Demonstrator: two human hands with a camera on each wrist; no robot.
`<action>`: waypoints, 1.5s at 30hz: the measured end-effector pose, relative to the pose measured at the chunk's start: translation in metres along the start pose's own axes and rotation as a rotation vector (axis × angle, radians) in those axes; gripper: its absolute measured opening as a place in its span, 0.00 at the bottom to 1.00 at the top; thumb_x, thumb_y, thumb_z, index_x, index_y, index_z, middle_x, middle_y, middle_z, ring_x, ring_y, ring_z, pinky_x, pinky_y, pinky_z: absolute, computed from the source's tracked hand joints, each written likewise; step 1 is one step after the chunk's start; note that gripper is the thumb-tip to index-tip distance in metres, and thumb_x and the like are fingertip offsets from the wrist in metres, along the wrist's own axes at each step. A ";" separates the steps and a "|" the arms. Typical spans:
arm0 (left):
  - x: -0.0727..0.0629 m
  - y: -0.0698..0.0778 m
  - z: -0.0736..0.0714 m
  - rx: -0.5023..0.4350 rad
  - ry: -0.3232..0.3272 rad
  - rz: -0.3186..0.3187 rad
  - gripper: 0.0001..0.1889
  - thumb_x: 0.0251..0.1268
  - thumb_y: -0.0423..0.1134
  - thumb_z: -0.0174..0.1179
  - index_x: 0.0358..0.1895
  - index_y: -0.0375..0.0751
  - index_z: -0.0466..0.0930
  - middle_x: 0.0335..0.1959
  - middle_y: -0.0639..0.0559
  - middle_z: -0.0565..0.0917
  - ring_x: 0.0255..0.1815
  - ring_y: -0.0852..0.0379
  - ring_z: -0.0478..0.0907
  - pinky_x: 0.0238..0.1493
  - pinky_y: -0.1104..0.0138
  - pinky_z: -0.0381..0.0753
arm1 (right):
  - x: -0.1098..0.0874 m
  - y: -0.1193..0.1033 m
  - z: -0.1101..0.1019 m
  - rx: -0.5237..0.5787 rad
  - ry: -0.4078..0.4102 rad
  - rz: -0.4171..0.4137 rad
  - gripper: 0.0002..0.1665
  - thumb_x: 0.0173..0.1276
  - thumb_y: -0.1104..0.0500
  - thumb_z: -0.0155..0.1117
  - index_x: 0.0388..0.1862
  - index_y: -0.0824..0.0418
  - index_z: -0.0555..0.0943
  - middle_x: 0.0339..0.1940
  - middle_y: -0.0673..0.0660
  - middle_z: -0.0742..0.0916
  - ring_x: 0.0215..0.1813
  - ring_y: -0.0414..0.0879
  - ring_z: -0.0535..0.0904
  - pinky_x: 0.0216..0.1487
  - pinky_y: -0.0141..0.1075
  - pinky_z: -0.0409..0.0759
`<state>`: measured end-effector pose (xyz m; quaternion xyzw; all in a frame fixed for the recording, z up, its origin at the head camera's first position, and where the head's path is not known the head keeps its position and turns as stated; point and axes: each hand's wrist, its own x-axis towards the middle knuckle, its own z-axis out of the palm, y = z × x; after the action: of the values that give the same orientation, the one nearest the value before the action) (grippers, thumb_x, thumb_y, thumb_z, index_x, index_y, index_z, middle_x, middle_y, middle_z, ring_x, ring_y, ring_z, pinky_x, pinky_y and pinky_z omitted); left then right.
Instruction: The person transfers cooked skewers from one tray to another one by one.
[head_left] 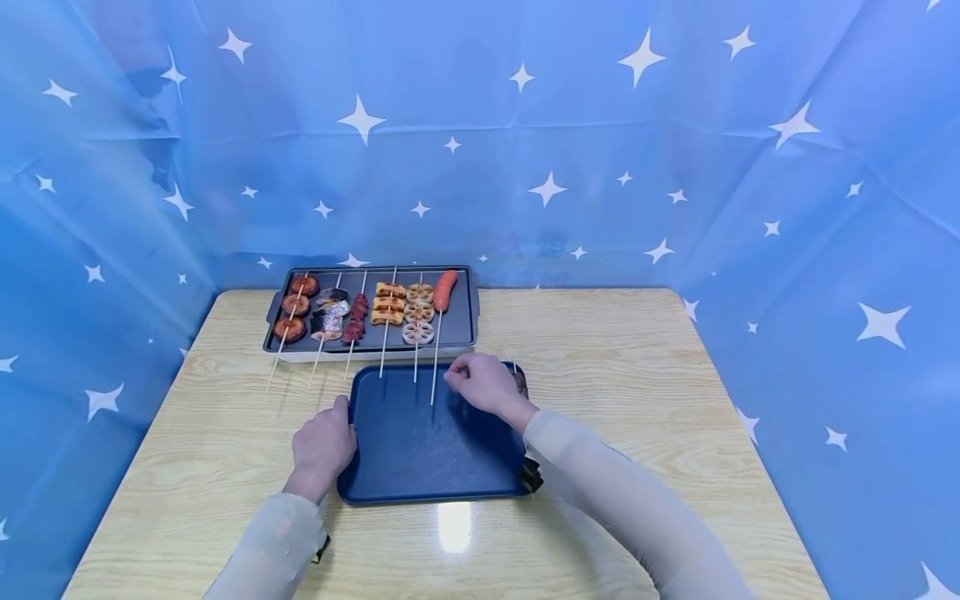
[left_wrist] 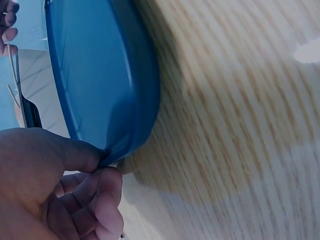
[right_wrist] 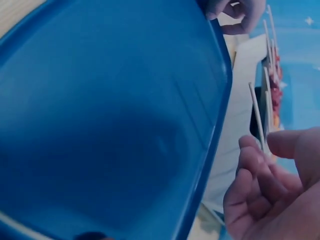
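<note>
My left hand [head_left: 324, 442] pinches the left rim of a dark blue tray [head_left: 435, 471] between thumb and fingers; the left wrist view shows the tray's rim [left_wrist: 142, 107] there. My right hand [head_left: 486, 383] hovers over the tray's far right part, close to the stick of a sausage skewer [head_left: 445, 292]. In the right wrist view its thumb stands apart from the loosely bent fingers [right_wrist: 240, 192], and nothing is held. Under or behind that hand, a dark brown piece [head_left: 521, 381] with a thin stick shows at the tray's right edge, mostly hidden.
Behind the tray stands a black grill plate [head_left: 471, 333] on a white base. It bears several skewers: round brown slices [head_left: 289, 329], fish pieces [head_left: 327, 321], dark red meat [head_left: 356, 321], yellow pieces [head_left: 387, 317] and lotus slices [head_left: 418, 312]. Their sticks overhang the front. A starry blue curtain [head_left: 465, 200] surrounds the wooden table [head_left: 615, 350].
</note>
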<state>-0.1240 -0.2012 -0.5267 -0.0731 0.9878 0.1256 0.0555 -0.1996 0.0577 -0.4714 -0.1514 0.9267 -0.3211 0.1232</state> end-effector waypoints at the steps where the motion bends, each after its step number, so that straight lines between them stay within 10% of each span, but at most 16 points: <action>1: 0.000 0.000 0.000 0.002 0.001 -0.003 0.12 0.62 0.39 0.60 0.45 0.37 0.73 0.31 0.35 0.84 0.26 0.39 0.81 0.20 0.51 0.73 | 0.003 0.000 0.001 0.011 0.005 0.004 0.13 0.73 0.49 0.57 0.40 0.55 0.85 0.24 0.47 0.84 0.23 0.40 0.75 0.29 0.33 0.71; 21: 0.001 0.002 0.000 0.016 -0.001 -0.010 0.13 0.64 0.40 0.59 0.47 0.37 0.73 0.31 0.39 0.84 0.25 0.42 0.81 0.20 0.53 0.75 | 0.028 -0.012 0.025 0.139 0.053 0.081 0.11 0.71 0.54 0.61 0.44 0.58 0.85 0.31 0.51 0.89 0.26 0.38 0.80 0.30 0.31 0.75; 31: 0.001 0.001 -0.001 0.005 0.010 0.007 0.11 0.63 0.37 0.56 0.46 0.37 0.72 0.29 0.39 0.84 0.22 0.42 0.80 0.18 0.53 0.73 | 0.034 -0.012 0.025 0.481 -0.056 0.228 0.15 0.72 0.60 0.58 0.51 0.66 0.81 0.39 0.57 0.89 0.32 0.45 0.82 0.32 0.31 0.74; 40: 0.000 0.002 -0.004 0.013 0.015 0.018 0.09 0.62 0.36 0.55 0.42 0.36 0.72 0.28 0.38 0.83 0.22 0.41 0.80 0.18 0.52 0.73 | 0.030 -0.011 0.018 0.471 -0.080 0.212 0.14 0.72 0.60 0.57 0.49 0.66 0.83 0.44 0.56 0.88 0.44 0.51 0.83 0.40 0.34 0.77; 45: 0.000 0.003 -0.003 0.018 0.005 0.014 0.09 0.63 0.36 0.55 0.43 0.36 0.71 0.28 0.38 0.83 0.22 0.41 0.80 0.18 0.52 0.73 | 0.026 -0.010 0.015 0.376 -0.073 0.195 0.12 0.70 0.60 0.58 0.45 0.64 0.84 0.39 0.52 0.88 0.34 0.41 0.77 0.35 0.31 0.70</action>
<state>-0.1251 -0.1995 -0.5228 -0.0659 0.9895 0.1169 0.0530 -0.2169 0.0329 -0.4801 -0.0469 0.8556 -0.4693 0.2134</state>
